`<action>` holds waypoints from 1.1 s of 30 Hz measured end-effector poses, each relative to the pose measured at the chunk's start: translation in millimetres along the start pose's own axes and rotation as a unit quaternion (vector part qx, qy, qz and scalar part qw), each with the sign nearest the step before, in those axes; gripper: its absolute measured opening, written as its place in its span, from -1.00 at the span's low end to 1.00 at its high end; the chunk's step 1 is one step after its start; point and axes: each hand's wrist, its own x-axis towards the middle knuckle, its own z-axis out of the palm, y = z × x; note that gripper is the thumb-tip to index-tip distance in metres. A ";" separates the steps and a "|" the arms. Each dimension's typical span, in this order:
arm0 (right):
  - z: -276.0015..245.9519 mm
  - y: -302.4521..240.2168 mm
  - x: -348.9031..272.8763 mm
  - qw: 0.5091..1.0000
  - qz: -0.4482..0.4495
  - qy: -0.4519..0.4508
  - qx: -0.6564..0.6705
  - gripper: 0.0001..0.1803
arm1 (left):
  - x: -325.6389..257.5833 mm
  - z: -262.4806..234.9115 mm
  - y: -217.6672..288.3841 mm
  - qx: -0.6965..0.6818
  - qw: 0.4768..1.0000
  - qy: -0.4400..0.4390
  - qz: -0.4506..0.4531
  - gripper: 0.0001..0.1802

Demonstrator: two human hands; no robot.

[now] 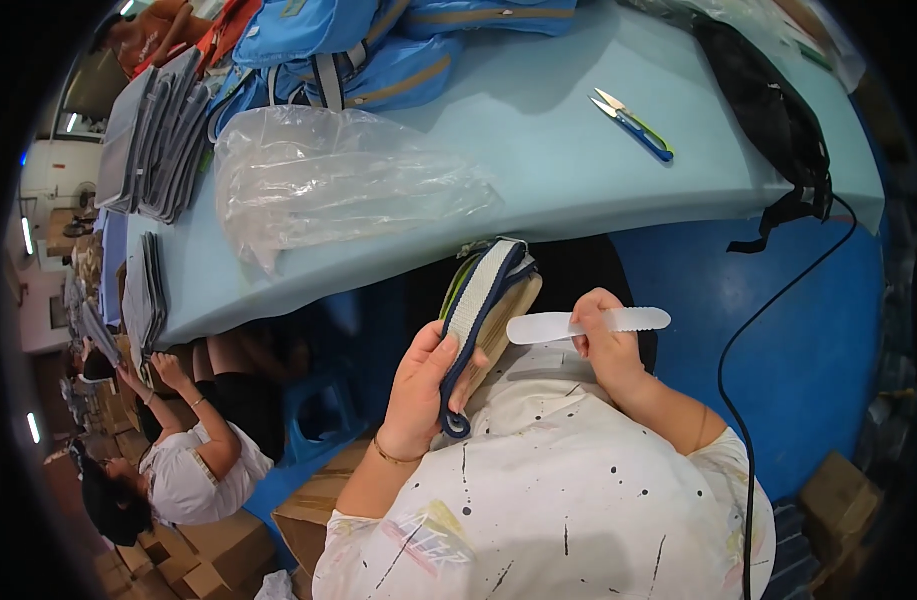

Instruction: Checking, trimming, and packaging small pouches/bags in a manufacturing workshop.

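My left hand point(415, 388) is closed round a bundle of webbing straps point(481, 295), with the thumb lying on top. The uppermost strap is white with navy edges, looped at its near end; beige and lime-green layers show beneath. In front of my chest, my right hand point(608, 345) grips a flat, whitish plastic strip point(540, 328). One end of the strip is rounded, and part of its edge looks toothed. Its left tip points toward the straps and sits close beside them; whether they touch, I cannot tell.
A pale blue-covered table point(538, 150) curves ahead, bearing thread snips point(633, 125), a clear plastic bag point(328, 180), blue bags point(398, 70), stacked grey pieces point(153, 135) and a black bag point(763, 100). A black cable point(743, 345) hangs at right. A co-worker point(193, 465) sits at left near cardboard boxes point(213, 550).
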 end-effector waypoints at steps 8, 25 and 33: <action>9.9 -8.6 -3.9 0.981 0.015 -0.164 -0.105 -0.64 | 4.6 -15.2 6.1 -0.040 0.997 0.028 0.062 -0.79; 27.3 -27.2 49.7 0.924 -0.097 -0.315 -0.195 -0.44 | 34.9 -49.8 64.3 -0.018 0.998 -0.036 0.055 -0.82; 54.7 11.6 54.4 0.890 -0.327 -0.197 -0.250 -0.55 | 8.9 -15.8 35.2 0.182 0.981 0.012 0.066 -0.79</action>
